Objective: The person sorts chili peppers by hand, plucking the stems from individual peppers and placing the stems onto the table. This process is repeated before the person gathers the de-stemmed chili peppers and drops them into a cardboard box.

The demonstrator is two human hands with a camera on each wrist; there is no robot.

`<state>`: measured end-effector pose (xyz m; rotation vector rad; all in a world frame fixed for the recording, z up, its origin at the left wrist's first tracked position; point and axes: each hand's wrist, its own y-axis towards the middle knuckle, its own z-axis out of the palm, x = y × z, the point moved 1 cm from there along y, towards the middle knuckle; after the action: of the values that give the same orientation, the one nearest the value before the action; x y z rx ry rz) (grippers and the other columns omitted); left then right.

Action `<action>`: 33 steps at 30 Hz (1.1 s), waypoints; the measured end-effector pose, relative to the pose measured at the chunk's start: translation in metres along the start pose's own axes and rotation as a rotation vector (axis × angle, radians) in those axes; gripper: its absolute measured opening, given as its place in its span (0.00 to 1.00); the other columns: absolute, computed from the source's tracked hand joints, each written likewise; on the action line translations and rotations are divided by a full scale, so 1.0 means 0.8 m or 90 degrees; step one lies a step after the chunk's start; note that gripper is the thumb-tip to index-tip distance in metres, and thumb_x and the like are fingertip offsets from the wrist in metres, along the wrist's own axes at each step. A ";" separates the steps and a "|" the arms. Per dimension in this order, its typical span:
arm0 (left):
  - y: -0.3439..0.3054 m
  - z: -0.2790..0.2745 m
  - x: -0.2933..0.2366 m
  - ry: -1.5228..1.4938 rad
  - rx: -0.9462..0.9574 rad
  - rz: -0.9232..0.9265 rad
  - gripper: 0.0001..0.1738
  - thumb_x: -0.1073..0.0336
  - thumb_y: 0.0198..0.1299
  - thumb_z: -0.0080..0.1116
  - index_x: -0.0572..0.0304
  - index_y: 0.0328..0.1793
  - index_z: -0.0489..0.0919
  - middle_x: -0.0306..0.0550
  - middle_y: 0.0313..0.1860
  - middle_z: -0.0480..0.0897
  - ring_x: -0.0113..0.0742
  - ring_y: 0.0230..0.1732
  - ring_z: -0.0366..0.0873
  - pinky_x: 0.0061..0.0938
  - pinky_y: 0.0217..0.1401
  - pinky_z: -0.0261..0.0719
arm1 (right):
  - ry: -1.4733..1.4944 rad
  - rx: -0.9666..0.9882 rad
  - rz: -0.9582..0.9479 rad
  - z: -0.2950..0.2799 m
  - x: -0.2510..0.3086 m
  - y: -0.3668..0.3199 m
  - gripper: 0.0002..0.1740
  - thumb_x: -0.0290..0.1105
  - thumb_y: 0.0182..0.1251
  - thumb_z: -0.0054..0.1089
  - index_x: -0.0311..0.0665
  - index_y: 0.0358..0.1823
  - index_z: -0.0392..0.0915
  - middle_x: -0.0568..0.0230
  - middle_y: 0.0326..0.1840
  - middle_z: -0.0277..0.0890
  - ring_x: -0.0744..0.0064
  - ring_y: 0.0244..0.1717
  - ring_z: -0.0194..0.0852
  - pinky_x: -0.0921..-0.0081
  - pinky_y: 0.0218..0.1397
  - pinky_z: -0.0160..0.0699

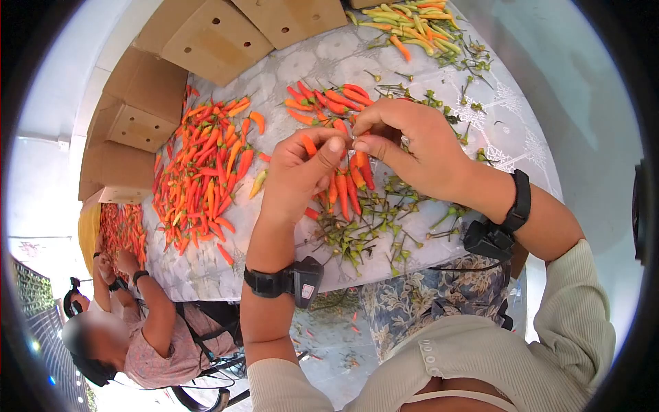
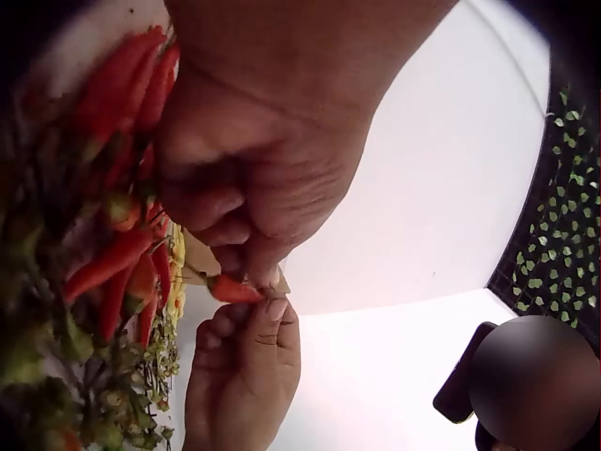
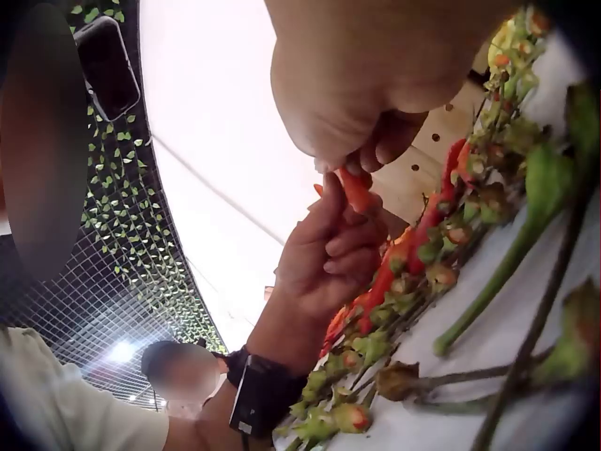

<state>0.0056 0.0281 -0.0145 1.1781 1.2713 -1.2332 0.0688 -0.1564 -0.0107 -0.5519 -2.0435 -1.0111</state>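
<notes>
In the left wrist view, a chili (image 2: pixel 235 289) is being pinched by the left hand (image 1: pixel 298 172) and right hand (image 1: pixel 419 143), its long axis sloping gently down rightward, free end pointing left.

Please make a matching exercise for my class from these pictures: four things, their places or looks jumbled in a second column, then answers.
Things
1. Held chilli
2. Yellowish chillies
3. Loose stems
4. Cardboard boxes

Places or looks
A. Brown, round holes
B. Scattered below the right hand, head view
C. Where the left hand meets the right
D. Heaped near the top, head view

Right pairs: 1-C; 2-D; 3-B; 4-A
</notes>
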 end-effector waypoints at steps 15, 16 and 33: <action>0.000 0.010 -0.008 -0.227 -0.004 0.044 0.09 0.66 0.65 0.54 0.58 0.50 0.72 0.42 0.32 0.79 0.17 0.18 0.67 0.09 0.14 0.55 | 0.008 0.037 0.046 0.003 -0.007 -0.002 0.10 0.35 0.61 0.61 0.36 0.35 0.76 0.60 0.27 0.74 0.65 0.27 0.71 0.72 0.31 0.70; 0.000 0.009 -0.007 -0.235 -0.008 0.041 0.09 0.66 0.65 0.54 0.58 0.49 0.73 0.42 0.32 0.79 0.17 0.18 0.67 0.10 0.14 0.55 | 0.014 -0.002 0.044 0.005 -0.006 -0.001 0.10 0.36 0.60 0.61 0.37 0.34 0.76 0.56 0.25 0.74 0.57 0.27 0.73 0.67 0.31 0.71; -0.008 0.003 -0.001 -0.199 0.103 0.028 0.14 0.65 0.55 0.67 0.64 0.43 0.76 0.36 0.24 0.75 0.17 0.17 0.62 0.13 0.16 0.57 | 0.018 0.074 -0.180 0.004 0.002 -0.008 0.03 0.29 0.61 0.58 0.38 0.32 0.75 0.61 0.24 0.71 0.57 0.26 0.70 0.66 0.30 0.66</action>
<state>-0.0006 0.0257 -0.0134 1.0692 0.9240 -1.4456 0.0621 -0.1572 -0.0136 -0.1892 -2.1804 -1.0456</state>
